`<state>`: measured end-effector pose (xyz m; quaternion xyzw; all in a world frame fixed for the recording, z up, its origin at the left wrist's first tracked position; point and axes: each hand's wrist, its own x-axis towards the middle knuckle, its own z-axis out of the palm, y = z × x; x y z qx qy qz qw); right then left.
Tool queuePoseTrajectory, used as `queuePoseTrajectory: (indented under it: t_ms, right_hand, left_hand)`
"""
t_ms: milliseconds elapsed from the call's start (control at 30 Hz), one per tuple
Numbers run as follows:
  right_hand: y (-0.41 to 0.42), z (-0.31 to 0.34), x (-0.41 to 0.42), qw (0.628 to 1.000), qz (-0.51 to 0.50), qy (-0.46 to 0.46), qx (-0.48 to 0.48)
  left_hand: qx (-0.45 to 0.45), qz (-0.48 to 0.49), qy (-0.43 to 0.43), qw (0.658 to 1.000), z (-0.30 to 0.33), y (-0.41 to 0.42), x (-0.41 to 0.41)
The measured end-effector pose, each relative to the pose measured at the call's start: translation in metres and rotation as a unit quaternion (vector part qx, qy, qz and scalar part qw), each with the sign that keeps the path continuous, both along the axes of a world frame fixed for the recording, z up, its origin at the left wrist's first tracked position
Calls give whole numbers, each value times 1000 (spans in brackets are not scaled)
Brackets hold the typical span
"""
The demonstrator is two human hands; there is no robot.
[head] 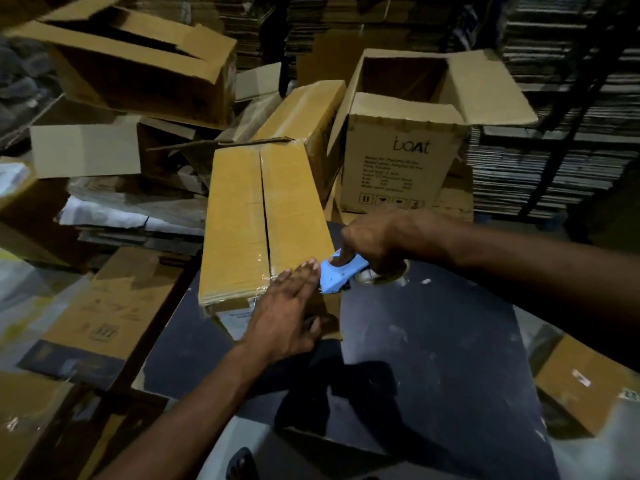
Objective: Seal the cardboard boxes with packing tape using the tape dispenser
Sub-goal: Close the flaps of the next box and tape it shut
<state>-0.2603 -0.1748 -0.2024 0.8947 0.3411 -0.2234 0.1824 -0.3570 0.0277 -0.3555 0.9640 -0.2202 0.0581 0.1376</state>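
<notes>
A long closed cardboard box lies on a dark table top, its centre seam running away from me. Clear tape glints along its near end. My left hand presses flat on the box's near right corner, fingers straight, thumb against the front face. My right hand grips a light-blue tape dispenser with a tape roll, held at the box's near right edge, just beside my left fingertips.
An open "boat" box stands behind on the right, another taped box behind the long one. Open boxes pile up at the left. Flattened cartons lie left of the table, stacked cardboard sheets at the right.
</notes>
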Motion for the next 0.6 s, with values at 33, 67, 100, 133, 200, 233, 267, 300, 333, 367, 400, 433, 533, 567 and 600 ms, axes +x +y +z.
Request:
queuePoseTrajectory:
  t_ms: [33,67,100,133,200,233,267,300,333,367,400,433,533,567,600]
  right_hand:
    - [-9,-4,5,1000,-20,-9,-6]
    - [-19,-8,12,998,-61,-5,0]
    - [-30,-10,15,997,-81,10,6]
    - [-42,-14,16,995,-94,25,11]
    - [-57,-24,20,997,-70,28,15]
    - [-63,-31,22,998,-58,9,19]
    - [-67,-36,24,999,-45,-4,30]
    - [-71,-37,24,996,-69,13,56]
    - [-75,-33,25,987,-121,68,78]
    - [-82,-27,25,977,-145,116,105]
    - [-88,-19,23,970,-150,153,117]
    - [-94,-16,23,958,-165,185,143]
    - [-106,-14,15,983,-95,102,116]
    - [-102,-13,7,993,-68,61,78]
    - [-98,-16,1,999,-17,19,40]
  left_hand:
    - [-2,2,1,1000,2,-1,0]
    - [-5,7,0,1000,3,-3,0]
    - [-4,12,0,1000,2,-5,0]
    - [-2,16,2,1000,2,-6,0]
    - [5,23,6,1000,3,-6,1]
    - [8,27,9,1000,5,-6,2]
    - [9,27,8,1000,5,-6,2]
    - [10,26,8,1000,5,-7,2]
    - [11,23,6,1000,6,-7,2]
    - [13,21,2,1000,5,-6,3]
    - [14,19,-4,1000,4,-6,3]
    - [14,19,-6,1000,4,-5,4]
    - [10,28,-4,1000,4,-8,4]
    - [5,30,-6,1000,3,-8,4]
    - [2,31,-11,999,2,-9,5]
